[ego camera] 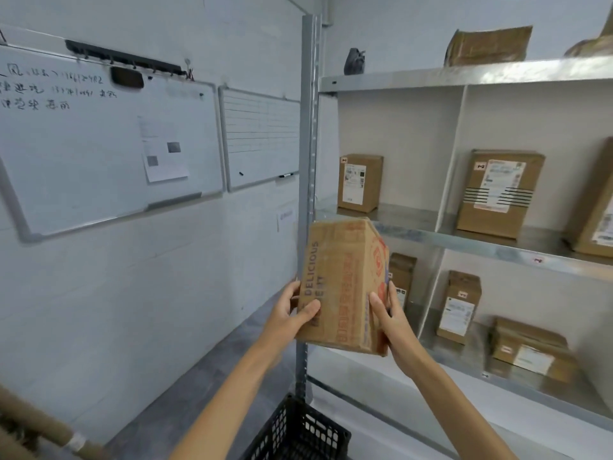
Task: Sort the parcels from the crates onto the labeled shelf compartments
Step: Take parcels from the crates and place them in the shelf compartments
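I hold a brown cardboard parcel (341,283) with red print and the word DELICIOUS in front of the shelf's left post. My left hand (292,313) grips its left side with the thumb on the front face. My right hand (388,320) grips its right lower edge. The metal shelf (431,235) to the right has divided compartments. Labeled parcels stand in them: one (360,182) in the upper left compartment and one (499,194) in the compartment to its right. Lower compartments hold more parcels (459,307).
A black plastic crate (298,433) sits on the floor below my arms. Whiteboards (99,137) hang on the left wall. More parcels (487,44) and a dark object (355,61) lie on the top shelf. Cardboard tubes (33,423) show at bottom left.
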